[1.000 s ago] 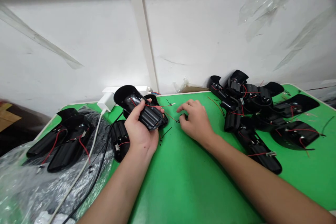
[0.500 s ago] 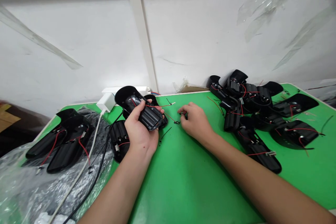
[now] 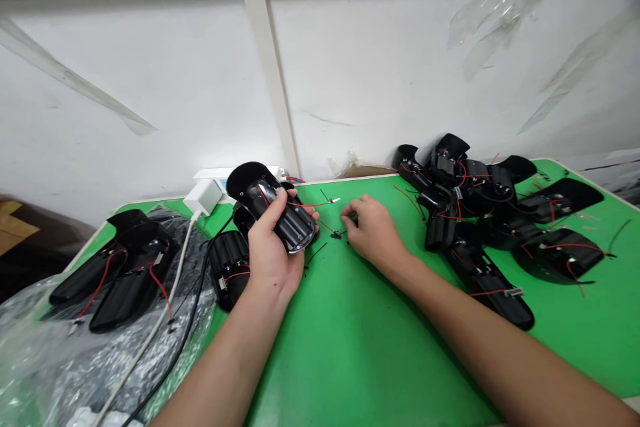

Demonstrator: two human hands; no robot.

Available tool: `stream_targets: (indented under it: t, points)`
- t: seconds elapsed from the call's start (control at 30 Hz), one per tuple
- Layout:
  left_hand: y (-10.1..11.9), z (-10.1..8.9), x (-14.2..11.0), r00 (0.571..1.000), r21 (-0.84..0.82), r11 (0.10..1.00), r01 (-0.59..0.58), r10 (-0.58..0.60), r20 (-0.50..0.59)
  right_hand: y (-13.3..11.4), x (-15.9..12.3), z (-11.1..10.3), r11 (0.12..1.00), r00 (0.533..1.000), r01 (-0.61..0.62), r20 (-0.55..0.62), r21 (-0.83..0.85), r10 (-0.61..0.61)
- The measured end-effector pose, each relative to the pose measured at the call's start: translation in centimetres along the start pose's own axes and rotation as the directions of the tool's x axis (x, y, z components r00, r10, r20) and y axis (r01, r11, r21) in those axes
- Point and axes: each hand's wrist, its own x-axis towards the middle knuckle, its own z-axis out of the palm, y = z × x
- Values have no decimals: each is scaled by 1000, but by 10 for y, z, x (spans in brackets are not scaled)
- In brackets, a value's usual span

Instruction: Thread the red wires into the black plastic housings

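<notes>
My left hand [image 3: 273,247] grips a black plastic housing [image 3: 293,223], raised over the table with its ribbed, hollow inside facing up. From it a red wire [image 3: 317,204] with a small pale connector sticks out to the right. My right hand [image 3: 373,227] has its fingers curled together beside these wire ends; whatever lies in the pinch is too small to make out. Just left of its fingertips is a small dark connector [image 3: 336,235] on another red wire. More black housings [image 3: 227,267] lie under and beside my left hand.
Several black housings with red wires [image 3: 493,280] are heaped on the right of the green table [image 3: 320,360]. Two more [image 3: 133,280] rest on clear plastic wrap [image 3: 45,360] at left. A white cable [image 3: 183,260] runs from a white adapter [image 3: 203,197]. Behind stands a white wall [image 3: 400,67].
My left hand and its housing have shifted slightly right, with the housing turned a little. My right hand stays almost in place, its fingers still curled.
</notes>
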Motion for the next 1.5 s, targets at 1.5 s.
stream_targets:
  t: [1.5]
  points:
    - [-26, -10, 5, 967, 564, 786, -254, 224, 123, -24, 1, -13, 285, 983, -132, 88, 949, 163]
